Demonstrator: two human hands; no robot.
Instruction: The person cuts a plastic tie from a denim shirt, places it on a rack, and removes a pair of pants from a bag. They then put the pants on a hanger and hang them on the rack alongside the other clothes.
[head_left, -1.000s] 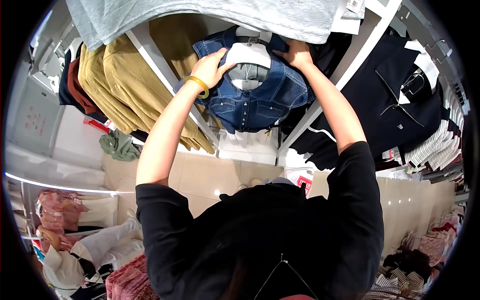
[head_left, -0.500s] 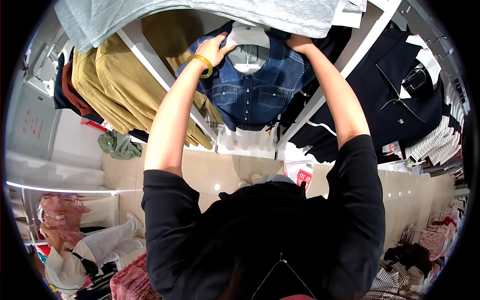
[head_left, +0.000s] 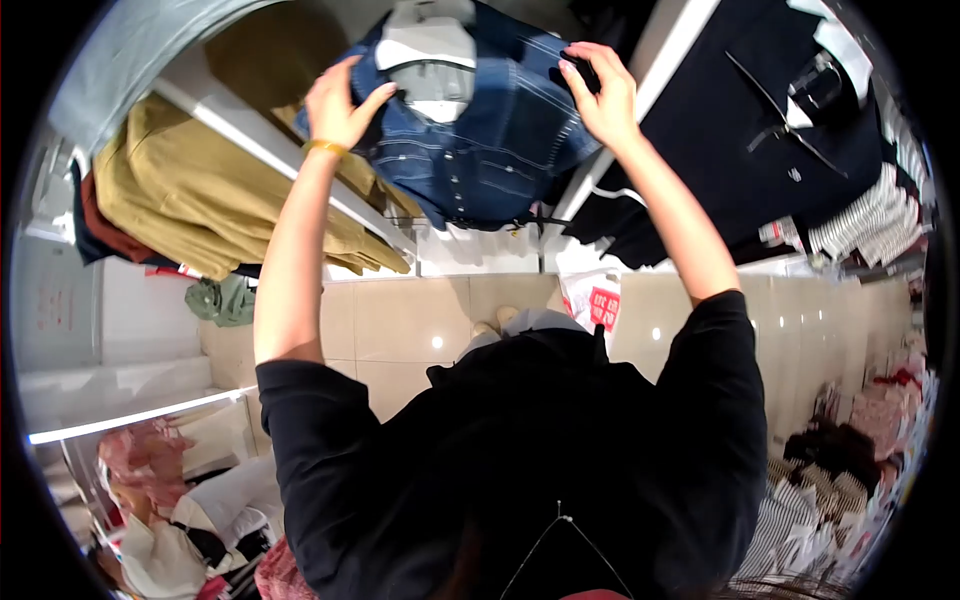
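Note:
A dark blue denim shirt (head_left: pixel 500 150) with pale stitching, a buttoned front and chest pockets hangs on a white hanger (head_left: pixel 425 45). A white tag (head_left: pixel 437 110) shows inside its collar. My left hand (head_left: pixel 342 108) lies over the shirt's left-side shoulder, thumb spread away from the fingers, a yellow bangle at the wrist. On the opposite shoulder, my right hand (head_left: pixel 608 100) rests at the sleeve edge. Its thumb and fingers are apart, fingertips touching or close to the denim. Slight blur hides how firmly either hand touches the cloth.
White rack dividers (head_left: pixel 665 60) flank the shirt. Mustard garments (head_left: pixel 210 190) hang to the left, a navy zip top (head_left: pixel 740 130) to the right. A white and red bag (head_left: pixel 600 300) stands near my feet. Another person (head_left: pixel 165 550) is at the lower left.
My right hand has come out from the far edge onto the shoulder, its fingers now visible. My left hand has moved outward from the collar. The whole view has shifted and tilted.

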